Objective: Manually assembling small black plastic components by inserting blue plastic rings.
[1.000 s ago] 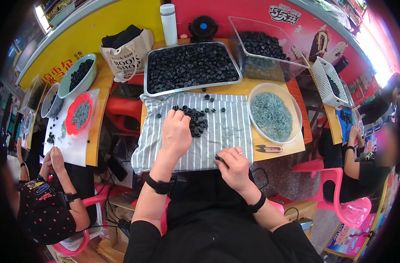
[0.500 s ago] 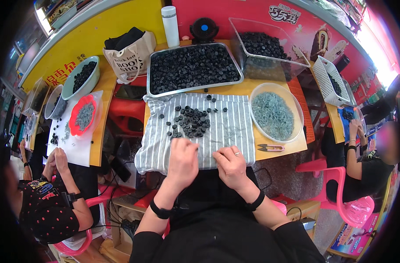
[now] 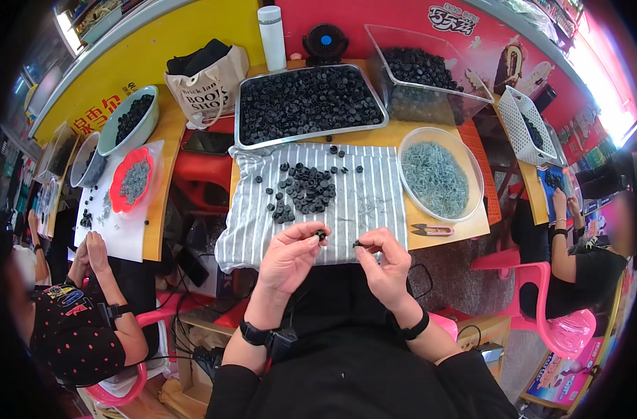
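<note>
My left hand (image 3: 290,255) pinches a small round black part (image 3: 321,235) between thumb and fingertips. Across a short gap to the right, my right hand (image 3: 386,262) holds a tiny black piece (image 3: 355,244) between thumb and forefinger; its exact kind is too small to tell. Both hands hover over the near edge of a grey-and-white striped cloth (image 3: 252,237). A loose pile of small round black parts (image 3: 311,192) lies on this cloth, beyond my hands. Faint thin pale strips (image 3: 367,206) are scattered to the pile's right.
Beyond the cloth stands a metal tray (image 3: 311,137) heaped with black parts; a clear bin (image 3: 430,105) holds more. On the right are a round tub (image 3: 480,183) of greyish strips and pink-handled thread snips (image 3: 432,230). People work at tables on both sides.
My hands have turned and opened outward from a palms-down pose, the right shifting slightly right. The small black pieces in their fingertips now show. The pile looks unchanged.
</note>
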`<move>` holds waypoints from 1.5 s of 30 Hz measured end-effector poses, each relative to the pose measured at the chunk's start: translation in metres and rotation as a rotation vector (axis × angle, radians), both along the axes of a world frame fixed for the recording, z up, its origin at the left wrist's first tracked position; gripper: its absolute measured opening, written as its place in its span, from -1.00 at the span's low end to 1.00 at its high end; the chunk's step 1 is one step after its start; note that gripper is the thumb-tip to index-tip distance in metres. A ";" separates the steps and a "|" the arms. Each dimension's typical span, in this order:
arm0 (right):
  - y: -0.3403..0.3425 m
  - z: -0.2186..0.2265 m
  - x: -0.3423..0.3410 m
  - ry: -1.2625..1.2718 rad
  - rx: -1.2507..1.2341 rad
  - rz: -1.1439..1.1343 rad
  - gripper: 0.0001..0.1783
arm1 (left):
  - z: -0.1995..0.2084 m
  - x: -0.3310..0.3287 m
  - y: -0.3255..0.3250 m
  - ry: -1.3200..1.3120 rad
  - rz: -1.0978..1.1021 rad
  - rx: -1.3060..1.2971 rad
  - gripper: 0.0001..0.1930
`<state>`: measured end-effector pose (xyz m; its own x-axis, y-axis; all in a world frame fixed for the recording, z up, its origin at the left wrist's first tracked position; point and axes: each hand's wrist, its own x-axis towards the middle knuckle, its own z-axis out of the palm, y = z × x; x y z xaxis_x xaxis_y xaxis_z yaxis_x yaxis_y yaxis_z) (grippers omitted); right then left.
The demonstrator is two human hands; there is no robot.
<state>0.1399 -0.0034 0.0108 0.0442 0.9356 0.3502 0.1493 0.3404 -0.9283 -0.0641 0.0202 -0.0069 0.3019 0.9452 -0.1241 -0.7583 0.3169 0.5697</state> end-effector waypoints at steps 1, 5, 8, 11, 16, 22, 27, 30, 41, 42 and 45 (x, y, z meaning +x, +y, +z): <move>-0.002 0.005 -0.002 -0.001 -0.001 -0.001 -0.81 | 0.000 0.004 -0.001 -0.001 -0.001 -0.001 -0.73; -0.009 0.020 -0.008 -0.034 0.079 0.005 -0.77 | 0.000 0.016 -0.006 -0.175 -0.083 -0.006 -0.73; -0.010 0.021 -0.010 -0.090 0.128 -0.009 -0.76 | -0.002 0.019 -0.009 -0.176 -0.079 -0.011 -0.72; -0.010 0.021 -0.013 -0.124 0.167 -0.017 -0.75 | -0.002 0.021 -0.011 -0.146 -0.075 0.011 -0.71; -0.003 0.024 -0.015 -0.221 0.296 -0.040 -0.76 | -0.002 0.022 -0.013 -0.138 -0.074 0.038 -0.70; -0.002 0.021 -0.016 -0.310 0.343 -0.046 -0.76 | -0.002 0.021 -0.015 -0.132 -0.082 0.027 -0.70; -0.002 0.020 -0.017 -0.318 0.352 -0.050 -0.76 | -0.002 0.020 -0.016 -0.101 -0.083 0.025 -0.69; -0.002 0.021 -0.018 -0.335 0.361 -0.048 -0.75 | -0.002 0.020 -0.016 -0.081 -0.076 0.031 -0.69; -0.003 0.016 -0.020 -0.264 0.362 -0.076 -0.75 | 0.000 0.021 -0.018 -0.046 -0.074 0.072 -0.70; -0.003 0.015 -0.019 -0.256 0.358 -0.077 -0.76 | 0.000 0.021 -0.018 -0.050 -0.075 0.075 -0.70; -0.004 0.015 -0.017 -0.263 0.358 -0.071 -0.77 | -0.001 0.022 -0.018 -0.060 -0.071 0.069 -0.72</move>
<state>0.1227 -0.0071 0.0259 -0.0300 0.7514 0.6592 0.3987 0.6138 -0.6814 -0.0423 0.0021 -0.0083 0.3729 0.9271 -0.0387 -0.7690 0.3321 0.5463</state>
